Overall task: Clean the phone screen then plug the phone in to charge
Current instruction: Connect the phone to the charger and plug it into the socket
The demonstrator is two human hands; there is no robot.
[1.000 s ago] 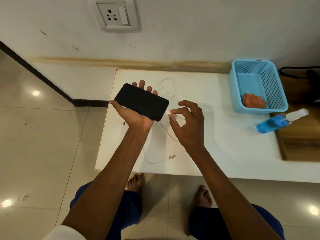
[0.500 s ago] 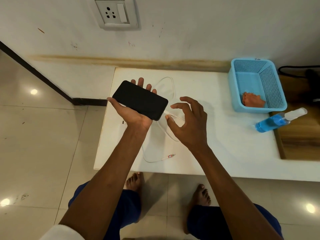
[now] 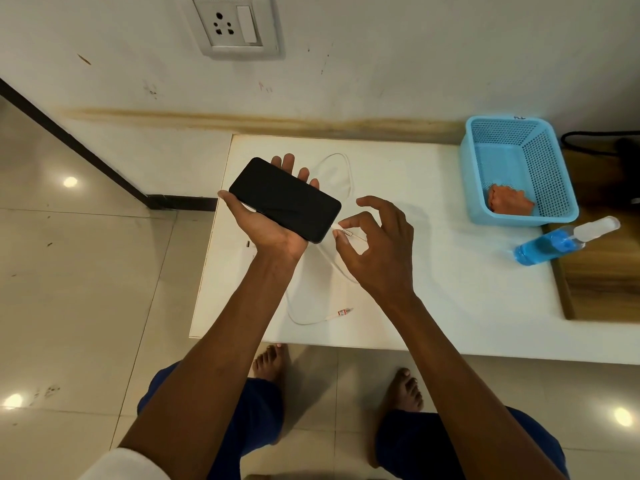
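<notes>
While cable (image 3: 341,174) loops behind phone (image 3: 284,199), basket (image 3: 519,216) apparently holds cloth (image 3: 509,204).

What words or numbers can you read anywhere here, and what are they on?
None can be read.
Blue basket: a small dark scribble on its far rim, too small to read.
White cable: a red-and-white tag near its loose end, too blurred to read.
Phone: screen dark, nothing showing.
Wall socket and spray bottle: no writing visible.
</notes>
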